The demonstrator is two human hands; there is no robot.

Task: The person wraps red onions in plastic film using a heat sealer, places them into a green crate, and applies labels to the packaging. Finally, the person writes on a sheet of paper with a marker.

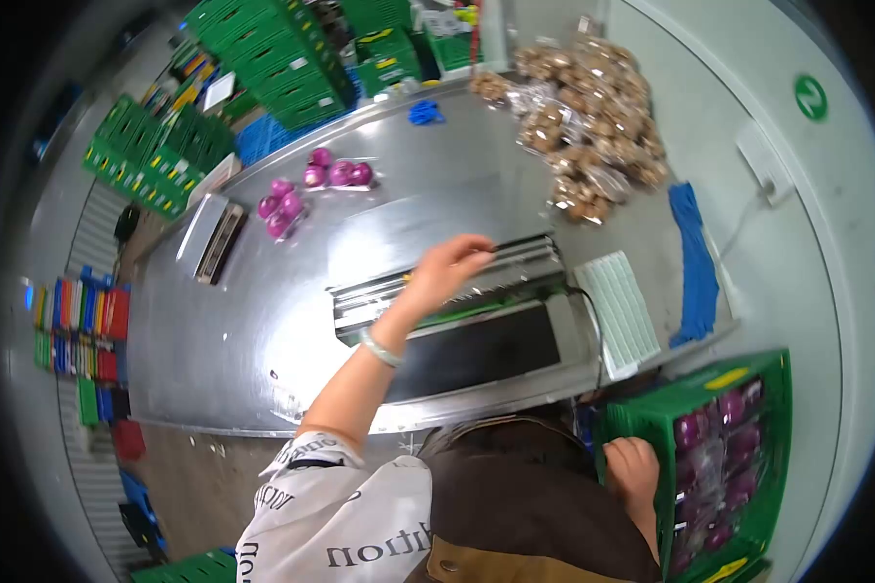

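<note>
My left hand (450, 269) is over the long metal sealing machine (364, 313) on the steel table, its fingers loosely stretched to the right. Nothing shows in it. A pale bangle (381, 350) circles that wrist. Low on the right, my right hand (634, 473) is beside the near wall of a green crate (641, 416), with its fingers curled. What they hold, if anything, is hidden. Inside the crate lie several clear packs of red onions (724, 452). A dark flat panel (481, 350) forms the near side of the machine.
Two bags of red onions (282, 209) (340, 175) lie on the steel table (214, 340). Bagged brown produce (602, 117) is heaped at the far right. A face mask (617, 306), a blue sleeve (692, 262) and a small device (214, 238) are also there. Green crates (282, 63) stand behind.
</note>
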